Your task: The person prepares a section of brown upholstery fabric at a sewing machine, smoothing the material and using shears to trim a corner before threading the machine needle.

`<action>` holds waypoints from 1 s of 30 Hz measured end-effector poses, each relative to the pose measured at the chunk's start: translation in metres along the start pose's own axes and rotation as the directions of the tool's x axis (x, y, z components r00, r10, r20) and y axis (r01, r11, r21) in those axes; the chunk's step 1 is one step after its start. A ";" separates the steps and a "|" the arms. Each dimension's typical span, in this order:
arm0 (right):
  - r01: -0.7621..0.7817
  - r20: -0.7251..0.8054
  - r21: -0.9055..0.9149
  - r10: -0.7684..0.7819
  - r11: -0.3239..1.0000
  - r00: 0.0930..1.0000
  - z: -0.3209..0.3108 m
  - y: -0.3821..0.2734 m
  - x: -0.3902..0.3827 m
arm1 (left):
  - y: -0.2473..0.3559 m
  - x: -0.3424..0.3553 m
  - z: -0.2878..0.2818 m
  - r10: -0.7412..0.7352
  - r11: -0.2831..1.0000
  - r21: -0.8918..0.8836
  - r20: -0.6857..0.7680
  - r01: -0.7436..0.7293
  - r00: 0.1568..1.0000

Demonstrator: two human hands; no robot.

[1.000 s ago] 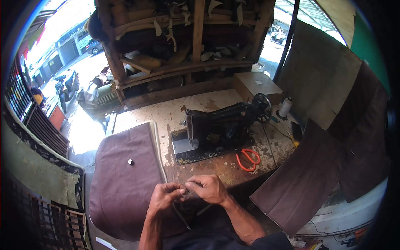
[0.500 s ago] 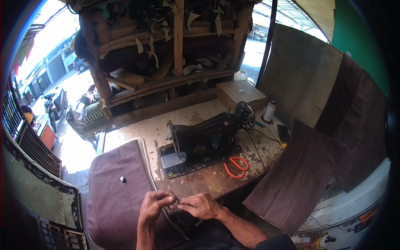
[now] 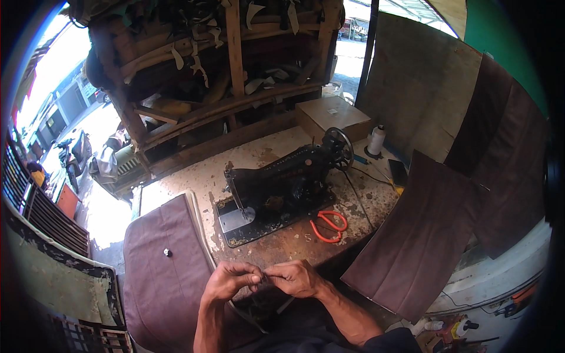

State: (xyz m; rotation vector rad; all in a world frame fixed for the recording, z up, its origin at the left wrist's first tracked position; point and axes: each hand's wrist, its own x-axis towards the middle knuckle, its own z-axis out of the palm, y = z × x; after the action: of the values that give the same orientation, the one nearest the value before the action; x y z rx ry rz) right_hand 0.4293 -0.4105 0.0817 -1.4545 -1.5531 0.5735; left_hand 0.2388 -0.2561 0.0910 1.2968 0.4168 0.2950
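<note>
In front of the table's near edge, my left hand [image 3: 231,280] and my right hand [image 3: 294,279] meet fingertip to fingertip. Both are closed in a pinch around something small and dark, mostly covered by the fingers; its kind cannot be made out. Beyond them stands a black sewing machine [image 3: 282,185] with a metal plate under its needle end. Red-handled scissors [image 3: 329,227] lie beside the machine's base. To the left, a brown stitched fabric panel [image 3: 162,282] with pale piping carries a small black-and-silver part [image 3: 168,253].
A thread cone [image 3: 376,141], a dark phone [image 3: 398,172] and a cardboard box [image 3: 333,117] are at the table's far right. Another brown fabric panel [image 3: 412,235] hangs over the right edge. Behind the table rises a wooden rack [image 3: 237,53] with scraps.
The view has shifted, so the machine and table sit further left and higher. My hands have moved a little right relative to the machine, still pinched together.
</note>
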 end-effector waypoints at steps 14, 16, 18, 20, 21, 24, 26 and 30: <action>-0.363 -0.625 -0.030 0.266 0.931 0.734 -0.048 0.022 -0.086 | -0.012 0.216 0.131 -0.042 0.582 -0.811 0.052 0.067 0.998; -0.409 -0.643 -0.012 0.306 0.913 0.702 -0.046 0.023 -0.099 | -0.016 0.257 0.142 0.015 0.452 -0.889 0.093 0.076 0.996; -0.490 -0.625 0.010 0.388 0.872 0.677 -0.041 0.025 -0.115 | -0.005 0.280 0.156 0.015 0.313 -0.949 -0.033 -0.036 0.999; -0.511 -0.615 0.024 0.416 0.859 0.670 -0.034 0.037 -0.134 | 0.001 0.291 0.170 -0.024 0.259 -0.965 -0.039 -0.031 0.999; -0.557 -0.593 0.038 0.468 0.829 0.655 -0.031 0.041 -0.144 | 0.000 0.294 0.174 -0.013 0.252 -0.966 -0.062 -0.057 0.998; -0.610 -0.545 0.064 0.540 0.790 0.642 -0.022 0.045 -0.158 | -0.001 0.296 0.183 -0.026 0.236 -0.967 -0.100 -0.091 0.995; -0.617 -0.518 0.063 0.554 0.784 0.651 -0.020 0.045 -0.158 | 0.001 0.297 0.186 -0.043 0.217 -0.970 -0.118 -0.106 0.992; -0.582 -0.473 -0.006 0.510 0.813 0.718 -0.024 0.044 -0.148 | 0.001 0.306 0.188 -0.076 0.233 -0.962 -0.161 -0.140 0.984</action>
State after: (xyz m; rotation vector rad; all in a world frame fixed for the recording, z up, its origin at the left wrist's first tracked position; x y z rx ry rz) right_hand 0.4577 -0.5477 0.0133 -2.0248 -0.7918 0.4036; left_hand 0.5971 -0.2844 0.0921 -0.0333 0.2446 0.5950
